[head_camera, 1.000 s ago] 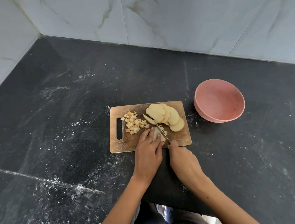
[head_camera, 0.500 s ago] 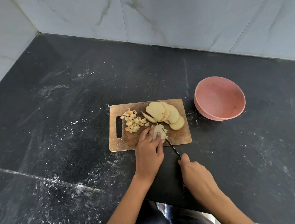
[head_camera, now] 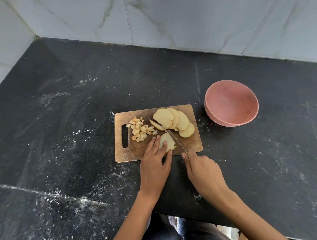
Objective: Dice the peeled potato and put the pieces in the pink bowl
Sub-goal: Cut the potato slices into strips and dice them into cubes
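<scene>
Potato slice under the knife on the cutting board (head_camera: 194,146).

Left hand (head_camera: 154,167) presses a potato slice (head_camera: 166,141) flat with extended fingers; right hand (head_camera: 203,170) grips the knife (head_camera: 175,141), blade against that slice. Diced pieces (head_camera: 140,130) lie near the board's handle slot, uncut slices (head_camera: 174,121) fanned at its far side. Pink bowl (head_camera: 231,104) stands on the counter (head_camera: 62,133) beyond the board's right corner.
</scene>
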{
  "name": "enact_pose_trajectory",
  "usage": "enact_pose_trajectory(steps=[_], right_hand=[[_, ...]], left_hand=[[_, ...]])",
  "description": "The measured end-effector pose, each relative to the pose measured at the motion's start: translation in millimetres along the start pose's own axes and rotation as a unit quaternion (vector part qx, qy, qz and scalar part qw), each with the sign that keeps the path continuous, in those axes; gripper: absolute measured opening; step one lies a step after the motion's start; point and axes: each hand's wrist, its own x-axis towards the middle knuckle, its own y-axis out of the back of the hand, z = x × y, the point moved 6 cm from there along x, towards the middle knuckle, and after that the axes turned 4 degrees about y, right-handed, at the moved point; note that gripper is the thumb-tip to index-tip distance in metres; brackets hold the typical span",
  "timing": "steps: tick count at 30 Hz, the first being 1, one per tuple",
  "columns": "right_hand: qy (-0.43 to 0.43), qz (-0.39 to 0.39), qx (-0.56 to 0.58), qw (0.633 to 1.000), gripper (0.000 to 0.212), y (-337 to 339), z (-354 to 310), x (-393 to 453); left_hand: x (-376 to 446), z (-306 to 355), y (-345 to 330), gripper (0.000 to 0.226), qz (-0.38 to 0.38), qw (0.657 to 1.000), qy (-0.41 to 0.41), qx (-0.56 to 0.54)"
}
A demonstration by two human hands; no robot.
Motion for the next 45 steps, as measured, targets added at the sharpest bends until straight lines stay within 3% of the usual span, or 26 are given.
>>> enact_pose_trajectory(steps=[12, 19, 25, 34, 45], right_hand=[[0.011, -0.017, -0.051, 0.998, 0.032, -19.2, -7.4, 17.5], [-0.002, -0.048, -0.094, 0.994, 0.018, -31.8, -8.6, 33.3], [0.009, -0.063, -0.118, 0.991, 0.028, -34.2, 4.4, 14.2], [-0.011, -0.095, -0.131, 0.987, 0.021, -45.8, 25.7, -25.8], [-0.018, -0.043, -0.073, 0.996, 0.024, -35.8, 22.9, -15.7]], left_hand=[[2.9, 1.9, 2.9, 0.023, 0.016, 1.000, -0.012, 0.004], [5.5, 2.1, 3.6, 0.022, 0.009, 1.000, -0.009, 0.007], [4.4, 3.7, 3.3, 0.020, 0.015, 1.000, -0.004, 0.003], [3.4, 4.5, 2.3, 0.020, 0.021, 1.000, 0.009, 0.005], [1.2, -0.3, 1.8, 0.021, 0.030, 0.999, 0.008, -0.009]])
